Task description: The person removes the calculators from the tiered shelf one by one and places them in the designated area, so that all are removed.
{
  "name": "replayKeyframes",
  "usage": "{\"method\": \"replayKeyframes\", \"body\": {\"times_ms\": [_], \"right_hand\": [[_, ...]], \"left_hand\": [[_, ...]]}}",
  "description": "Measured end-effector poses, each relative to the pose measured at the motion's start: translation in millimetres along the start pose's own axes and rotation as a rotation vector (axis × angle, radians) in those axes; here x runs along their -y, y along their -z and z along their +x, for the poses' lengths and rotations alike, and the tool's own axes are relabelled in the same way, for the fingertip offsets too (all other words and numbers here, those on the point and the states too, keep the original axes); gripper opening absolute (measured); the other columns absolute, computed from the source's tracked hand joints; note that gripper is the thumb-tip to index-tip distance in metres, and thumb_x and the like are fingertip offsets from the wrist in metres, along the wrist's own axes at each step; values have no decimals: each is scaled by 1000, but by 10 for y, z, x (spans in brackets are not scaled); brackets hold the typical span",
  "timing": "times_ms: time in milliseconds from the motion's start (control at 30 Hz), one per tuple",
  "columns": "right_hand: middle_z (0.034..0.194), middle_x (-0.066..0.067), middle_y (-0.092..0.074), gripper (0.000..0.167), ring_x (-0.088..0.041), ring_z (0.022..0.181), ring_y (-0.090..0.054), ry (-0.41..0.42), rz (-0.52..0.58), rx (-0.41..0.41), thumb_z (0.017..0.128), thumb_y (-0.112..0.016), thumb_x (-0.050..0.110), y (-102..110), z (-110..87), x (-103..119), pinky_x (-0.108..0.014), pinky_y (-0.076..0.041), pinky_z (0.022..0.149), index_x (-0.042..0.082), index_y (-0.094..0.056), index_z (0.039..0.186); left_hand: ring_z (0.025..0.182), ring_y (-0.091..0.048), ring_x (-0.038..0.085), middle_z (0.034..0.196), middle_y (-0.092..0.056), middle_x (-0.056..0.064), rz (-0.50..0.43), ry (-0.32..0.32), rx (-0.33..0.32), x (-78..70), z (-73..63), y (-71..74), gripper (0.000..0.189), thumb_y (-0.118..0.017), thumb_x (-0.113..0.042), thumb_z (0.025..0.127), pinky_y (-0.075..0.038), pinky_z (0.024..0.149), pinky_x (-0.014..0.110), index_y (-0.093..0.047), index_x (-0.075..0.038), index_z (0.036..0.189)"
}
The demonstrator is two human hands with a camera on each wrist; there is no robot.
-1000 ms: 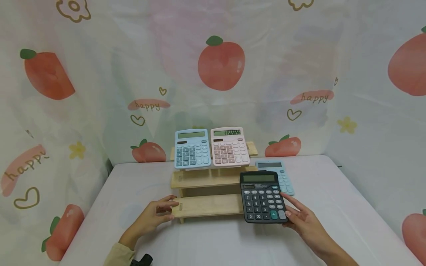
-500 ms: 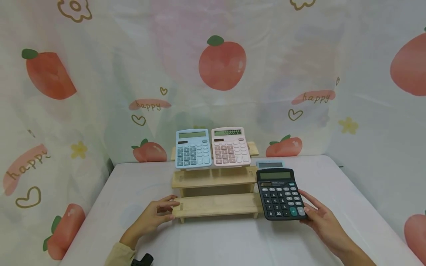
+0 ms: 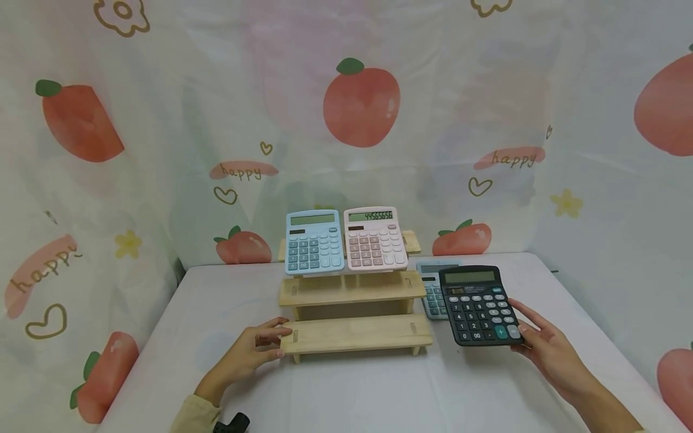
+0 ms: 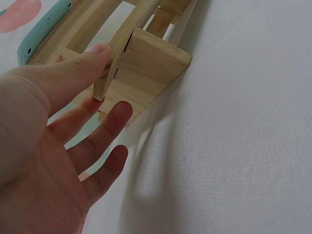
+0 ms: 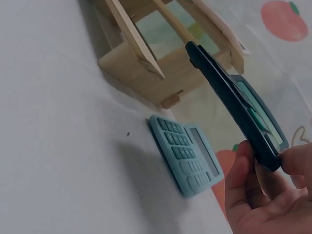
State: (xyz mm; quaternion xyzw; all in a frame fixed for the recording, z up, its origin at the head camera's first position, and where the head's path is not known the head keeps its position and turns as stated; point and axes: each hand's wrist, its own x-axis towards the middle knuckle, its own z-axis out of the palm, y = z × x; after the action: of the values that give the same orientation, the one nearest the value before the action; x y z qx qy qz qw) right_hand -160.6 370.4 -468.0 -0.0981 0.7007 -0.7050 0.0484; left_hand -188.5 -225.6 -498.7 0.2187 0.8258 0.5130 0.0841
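My right hand pinches a black calculator by its right edge and holds it tilted above the table. In the right wrist view the calculator shows edge-on, apart from the tabletop. Behind it a light blue calculator lies on the table, partly hidden. At the left, my left hand pinches the end of the lowest step of a tiered wooden rack. In the left wrist view the thumb lies over the board. Another blue calculator and a pink calculator lean on the top tier.
The rack's middle step and lowest step are bare wood. White cloth covers the table. A printed fruit curtain hangs behind and at both sides. A small black object is near the left sleeve.
My right hand has carried the black calculator to the right, away from the rack, uncovering the step's right end. The left hand stays on the rack.
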Motion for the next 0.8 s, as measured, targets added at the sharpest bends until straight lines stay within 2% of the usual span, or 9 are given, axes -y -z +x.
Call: {"method": "replayKeyframes", "body": {"times_ms": [267,533,800], "right_hand": [[123,29,-61,56,3,101,-64,-45,-9,-52,111,-41,19,199,69,-60,-18,-55,79,22,-21,163],[119,32,-60,57,4,97,-63,-61,-11,-87,111,-40,18,366,162,-141,-18,-55,78,22,-19,163],[114,34,-56,59,6,95,-63,-117,-42,-128,111,-39,21,539,267,-214,-18,-56,77,20,-13,164]], "left_hand": [[114,-61,7,154,-41,31,-6,-9,0,3,3,1,45,-74,-18,92,-53,100,32,-65,-1,132],[117,-61,13,155,-42,29,-6,-2,-2,-1,7,0,45,-75,-19,92,-52,100,29,-65,-2,132],[113,-60,5,155,-41,31,-7,-20,1,-2,-1,3,45,-74,-18,93,-53,99,30,-65,0,133]]}}
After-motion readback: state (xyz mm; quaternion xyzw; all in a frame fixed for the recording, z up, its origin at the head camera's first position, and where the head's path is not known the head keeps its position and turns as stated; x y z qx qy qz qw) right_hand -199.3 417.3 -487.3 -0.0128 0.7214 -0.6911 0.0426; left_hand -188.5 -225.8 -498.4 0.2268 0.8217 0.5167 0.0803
